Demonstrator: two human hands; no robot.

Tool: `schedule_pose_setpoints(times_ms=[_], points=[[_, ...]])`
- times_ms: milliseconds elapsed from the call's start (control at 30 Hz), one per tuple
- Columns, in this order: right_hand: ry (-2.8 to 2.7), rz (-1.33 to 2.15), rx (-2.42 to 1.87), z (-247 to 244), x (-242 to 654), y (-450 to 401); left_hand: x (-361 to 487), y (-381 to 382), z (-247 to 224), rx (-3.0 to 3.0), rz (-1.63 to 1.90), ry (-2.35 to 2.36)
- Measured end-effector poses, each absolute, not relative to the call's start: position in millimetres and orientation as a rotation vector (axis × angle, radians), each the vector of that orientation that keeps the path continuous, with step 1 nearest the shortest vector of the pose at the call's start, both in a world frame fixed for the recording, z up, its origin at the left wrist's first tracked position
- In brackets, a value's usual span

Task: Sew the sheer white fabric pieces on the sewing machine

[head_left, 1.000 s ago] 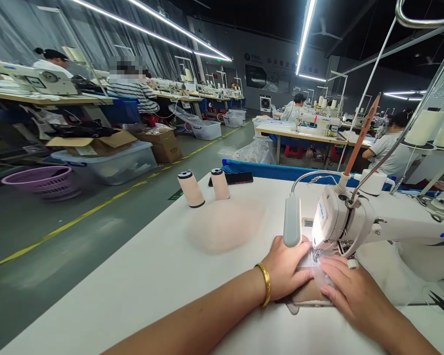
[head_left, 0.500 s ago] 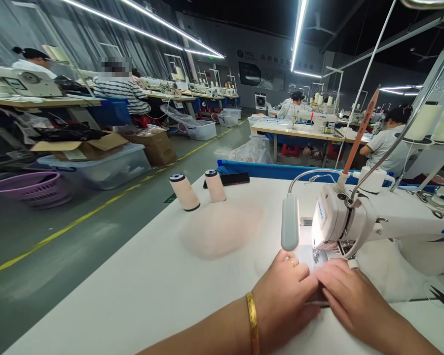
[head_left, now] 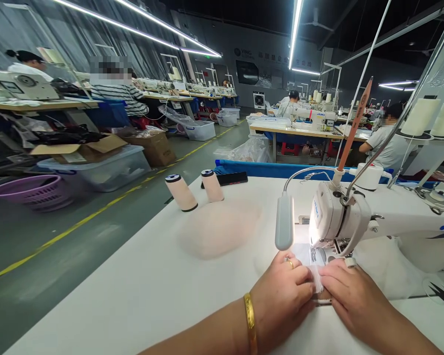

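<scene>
Just on our side of the sewing machine (head_left: 323, 212), below its needle area, lies the sheer white fabric (head_left: 317, 280), its strip running between our two hands. Our left hand (head_left: 283, 296) is at the fabric's left edge, fingers folded inward; our right hand (head_left: 355, 291) is at its right edge, fingers bent and reaching over it. Both touch the fabric, yet with the fingertips partly hidden we cannot tell whether either pinches it. We wear a gold bangle (head_left: 250, 320) on the left wrist.

Close to the machine's left side hangs a grey lamp (head_left: 284, 222); farther left of it we see a sheer pinkish piece (head_left: 218, 229) spread on the white table (head_left: 151, 286), with two thread cones (head_left: 181, 193) standing behind that piece. A brown pencil (head_left: 355, 125) rises above the machine, and dark-bladed snips (head_left: 441, 294) lie to its right.
</scene>
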State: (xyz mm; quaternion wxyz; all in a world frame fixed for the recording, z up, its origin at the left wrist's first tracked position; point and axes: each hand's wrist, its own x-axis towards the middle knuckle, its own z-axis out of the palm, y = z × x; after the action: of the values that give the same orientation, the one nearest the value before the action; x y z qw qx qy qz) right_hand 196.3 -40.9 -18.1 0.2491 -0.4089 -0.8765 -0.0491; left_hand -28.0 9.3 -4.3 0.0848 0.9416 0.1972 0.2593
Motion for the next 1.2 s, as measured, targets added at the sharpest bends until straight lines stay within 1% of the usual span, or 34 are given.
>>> schedule_pose_setpoints(times_ms=[200, 400, 767, 900, 1200], points=[[-2.370, -0.141, -1.160, -18, 195, -40, -29, 13, -5, 2.837, 0.786, 0.624], [-2.373, -0.128, -1.101, -16, 195, -43, -28, 7, -6, 2.890, 0.800, 0.496], [-2.375, -0.126, -1.209, -22, 194, -32, -26, 21, -14, 2.863, 0.851, 0.587], [-2.331, -0.181, -1.262, -27, 195, -28, -23, 30, -21, 2.874, 0.884, 0.614], [-2.291, -0.239, -1.336, -36, 196, -29, -20, 46, -22, 2.956, 0.837, 0.694]])
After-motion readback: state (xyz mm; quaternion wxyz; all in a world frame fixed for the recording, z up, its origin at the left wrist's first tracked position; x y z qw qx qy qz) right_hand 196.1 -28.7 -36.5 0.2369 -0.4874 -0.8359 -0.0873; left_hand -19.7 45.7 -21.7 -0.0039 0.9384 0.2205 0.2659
